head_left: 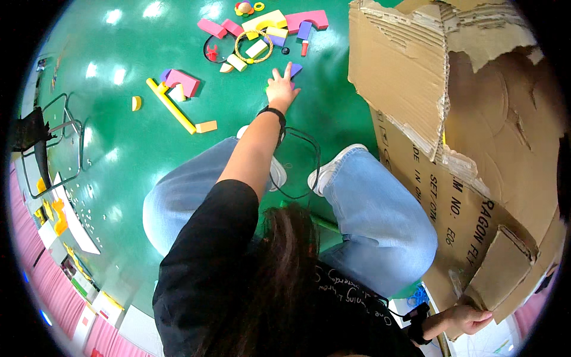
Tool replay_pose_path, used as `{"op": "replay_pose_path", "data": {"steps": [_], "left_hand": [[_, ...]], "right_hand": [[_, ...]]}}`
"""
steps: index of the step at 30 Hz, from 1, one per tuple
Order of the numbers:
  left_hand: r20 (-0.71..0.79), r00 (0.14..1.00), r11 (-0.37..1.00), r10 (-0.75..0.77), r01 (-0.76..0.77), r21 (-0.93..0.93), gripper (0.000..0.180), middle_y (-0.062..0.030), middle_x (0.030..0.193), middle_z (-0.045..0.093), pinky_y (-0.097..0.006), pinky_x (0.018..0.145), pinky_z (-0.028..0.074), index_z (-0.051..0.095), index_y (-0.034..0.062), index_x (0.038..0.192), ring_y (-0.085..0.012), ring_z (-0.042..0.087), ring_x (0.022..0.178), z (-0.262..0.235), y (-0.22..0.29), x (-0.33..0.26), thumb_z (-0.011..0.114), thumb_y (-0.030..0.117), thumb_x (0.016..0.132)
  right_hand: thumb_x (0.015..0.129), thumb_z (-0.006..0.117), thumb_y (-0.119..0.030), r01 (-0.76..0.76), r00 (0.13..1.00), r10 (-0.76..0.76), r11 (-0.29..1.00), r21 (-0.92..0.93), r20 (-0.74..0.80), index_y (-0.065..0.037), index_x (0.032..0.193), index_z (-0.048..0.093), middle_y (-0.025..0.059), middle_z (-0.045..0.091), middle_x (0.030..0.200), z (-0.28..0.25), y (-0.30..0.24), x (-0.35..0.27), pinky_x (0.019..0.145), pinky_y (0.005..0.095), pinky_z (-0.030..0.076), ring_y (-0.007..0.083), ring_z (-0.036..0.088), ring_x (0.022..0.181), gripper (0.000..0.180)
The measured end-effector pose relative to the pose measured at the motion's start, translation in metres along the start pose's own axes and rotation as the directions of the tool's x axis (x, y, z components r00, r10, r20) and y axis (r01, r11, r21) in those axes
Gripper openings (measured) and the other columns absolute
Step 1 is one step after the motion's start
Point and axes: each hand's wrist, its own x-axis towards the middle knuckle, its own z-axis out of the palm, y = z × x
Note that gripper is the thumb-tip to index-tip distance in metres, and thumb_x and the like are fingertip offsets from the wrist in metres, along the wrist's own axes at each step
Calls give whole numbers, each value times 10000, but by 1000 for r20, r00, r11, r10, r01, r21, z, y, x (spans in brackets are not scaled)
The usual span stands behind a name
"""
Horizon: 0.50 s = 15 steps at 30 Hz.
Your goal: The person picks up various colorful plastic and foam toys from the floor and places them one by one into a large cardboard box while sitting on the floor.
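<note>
Looking straight down at a person crouched on a shiny green floor (119,131), knees in light blue jeans, black top.

The left hand (282,88) is stretched out toward the upper middle of the frame, fingers spread flat, pressing down on a small purple foam block (295,69) on the floor. So that hand is open, lying on the block rather than wrapped around it. There's a black band on that wrist.

The right hand (470,318) is way down in the lower right corner, curled around the bottom edge of a big torn cardboard box (476,149) that fills the right side of the picture. The fingers look clamped on a flap there.

The two hands are well apart.

Just above the left hand, top centre, is a scatter of foam shapes: pink blocks (306,21), a yellow arch (264,21), a rope ring (253,46) with small pieces inside it. Further left there's a long yellow stick (171,106) beside a pink shape (183,80), and a small yellow half-round (136,103) on its own.

A black wire frame (50,140) sits at the left edge.
</note>
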Motion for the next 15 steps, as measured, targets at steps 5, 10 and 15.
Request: {"op": "replay_pose_path", "data": {"steps": [5, 10, 15], "left_hand": [[-64, 998, 999, 6, -8, -33, 790, -160, 1233, 395, -418, 769, 503, 198, 354, 1380, -352, 514, 1009, 15, -7, 19, 674, 304, 751], [-62, 997, 991, 43, -50, -122, 600, -160, 1133, 473, -429, 761, 499, 332, 285, 1314, -337, 538, 975, 28, -17, 25, 626, 226, 795], [51, 998, 955, 33, -16, -297, 556, -179, 1026, 536, -436, 776, 485, 373, 239, 1271, -379, 547, 964, 34, -19, 23, 629, 162, 783]], "right_hand": [[900, 513, -262, 8, 998, -11, 999, 49, 61, 67, 814, 589, 103, 600, 743, 1, 4, 4, 616, 289, 440, 168, 526, 683, 348], [904, 490, -278, 27, 999, -29, 998, 63, 28, 53, 786, 579, 81, 562, 696, 6, -2, 4, 591, 278, 423, 165, 498, 649, 363], [907, 492, -266, -86, 996, 86, 996, 21, 20, 71, 803, 581, 108, 581, 735, 4, -7, -3, 621, 299, 451, 179, 529, 668, 364]]}}
